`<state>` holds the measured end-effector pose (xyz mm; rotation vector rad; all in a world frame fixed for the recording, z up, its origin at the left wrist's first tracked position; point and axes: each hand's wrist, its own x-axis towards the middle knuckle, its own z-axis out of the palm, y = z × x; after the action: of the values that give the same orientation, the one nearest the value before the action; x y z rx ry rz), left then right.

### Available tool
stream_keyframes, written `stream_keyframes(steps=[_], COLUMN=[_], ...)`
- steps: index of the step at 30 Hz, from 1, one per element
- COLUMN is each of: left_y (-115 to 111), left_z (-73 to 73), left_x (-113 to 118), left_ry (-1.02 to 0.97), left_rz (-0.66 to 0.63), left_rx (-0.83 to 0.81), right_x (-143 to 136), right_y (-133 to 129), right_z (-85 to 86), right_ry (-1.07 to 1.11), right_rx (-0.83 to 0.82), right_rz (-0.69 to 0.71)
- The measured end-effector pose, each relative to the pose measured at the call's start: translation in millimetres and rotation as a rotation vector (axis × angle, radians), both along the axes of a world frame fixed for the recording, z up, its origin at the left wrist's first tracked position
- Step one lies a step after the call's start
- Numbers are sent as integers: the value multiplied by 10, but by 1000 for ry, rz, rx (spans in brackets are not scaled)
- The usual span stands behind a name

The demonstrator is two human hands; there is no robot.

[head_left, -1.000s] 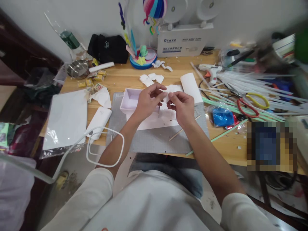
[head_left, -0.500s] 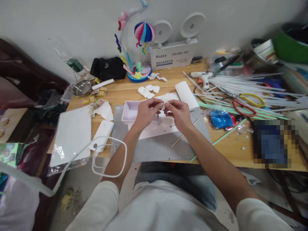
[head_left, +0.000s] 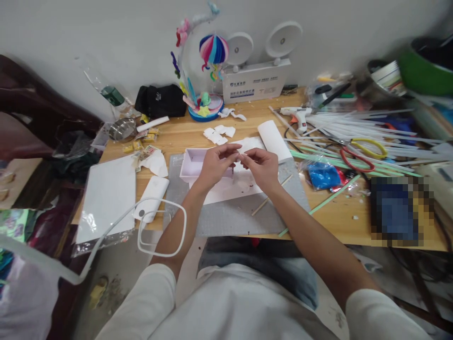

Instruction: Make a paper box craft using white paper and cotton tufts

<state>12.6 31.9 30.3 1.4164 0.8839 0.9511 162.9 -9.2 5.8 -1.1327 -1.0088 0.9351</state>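
Over the work mat, my left hand [head_left: 214, 166] and my right hand [head_left: 264, 169] meet fingertip to fingertip. Both are closed in a pinch on a small white piece [head_left: 241, 157], mostly covered by the fingers; its material cannot be made out. Behind my left hand is a pale lilac open box [head_left: 193, 163], partly hidden by that hand. Under the hands, a white sheet [head_left: 226, 192] with dark specks lies on the grey cutting mat [head_left: 219, 223]. A thin wooden stick [head_left: 261, 207] rests near my right forearm. Torn white pieces [head_left: 214, 136] lie beyond the hands.
A curled white sheet [head_left: 274, 139] lies behind my right hand. To the right are a glue gun [head_left: 300, 117], scissors [head_left: 357, 163] and many plastic sticks [head_left: 350, 125]. A pipe-cleaner decoration [head_left: 205, 106] stands at the back. A white lamp frame [head_left: 182, 231] crosses above my left forearm.
My right fingertips have shifted slightly left and down over the white piece, which shows less now. The whole view has moved a little; the things on the table stay put.
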Motion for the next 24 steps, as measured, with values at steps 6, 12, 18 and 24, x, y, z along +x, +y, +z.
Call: stream_keyframes(steps=[6,12,18,24], left_y=[5,12,15,21], left_z=[15,32,42,12], left_x=[-1,0,-8,2], left_ry=[-49,-117,-110,-105], left_rz=[-39,-72,-31,-12], left_rx=[-31,-86,-82,-20], right_x=[-7,6,26,-1], right_y=[-52,-80,-62,-41], right_z=[17,56,34,60], right_ry=[-222,-235,35,80], right_rx=[82,97,86,37], right_rz=[-96,-57,117,66])
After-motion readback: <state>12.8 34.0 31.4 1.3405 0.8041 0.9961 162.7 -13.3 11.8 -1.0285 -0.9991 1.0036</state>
